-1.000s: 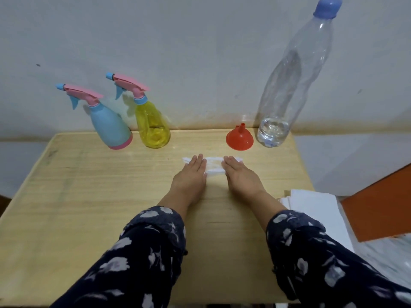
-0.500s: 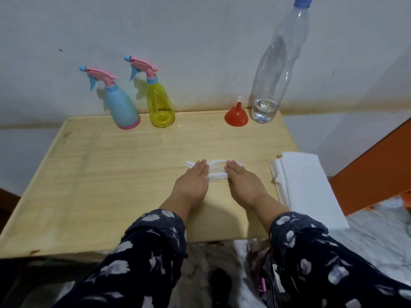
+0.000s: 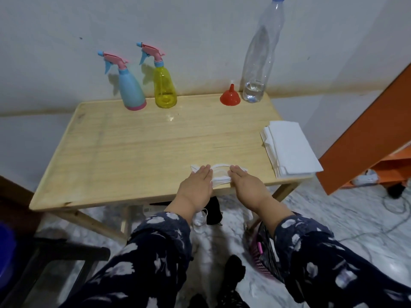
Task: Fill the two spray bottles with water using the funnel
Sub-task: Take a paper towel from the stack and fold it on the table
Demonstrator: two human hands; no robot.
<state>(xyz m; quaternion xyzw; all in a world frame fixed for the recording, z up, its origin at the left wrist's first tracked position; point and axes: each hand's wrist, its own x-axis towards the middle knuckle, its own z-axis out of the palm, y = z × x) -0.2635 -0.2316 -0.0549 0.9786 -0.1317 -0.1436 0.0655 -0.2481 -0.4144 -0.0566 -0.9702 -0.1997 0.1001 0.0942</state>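
Observation:
A blue spray bottle (image 3: 130, 90) and a yellow spray bottle (image 3: 164, 86), both with pink trigger heads, stand at the back of the wooden table (image 3: 124, 152) against the wall. A red funnel (image 3: 230, 98) sits upside down at the back right, beside a tall clear bottle (image 3: 260, 56) with a blue cap and a little water at its bottom. My left hand (image 3: 196, 184) and my right hand (image 3: 244, 185) lie flat, palms down, near the table's front edge, resting on a white face mask (image 3: 219, 174). Neither hand grips anything.
A stack of white paper napkins (image 3: 289, 150) lies at the table's right edge. An orange board (image 3: 364, 138) leans at the right. Under and beside the table are dark objects, a pink basket (image 3: 262, 256) and cables on the marble floor. A dark stool (image 3: 55, 258) stands lower left.
The view has pulled back and up, so the table looks smaller and the floor shows. Both hands have slid with the mask toward the table's front edge.

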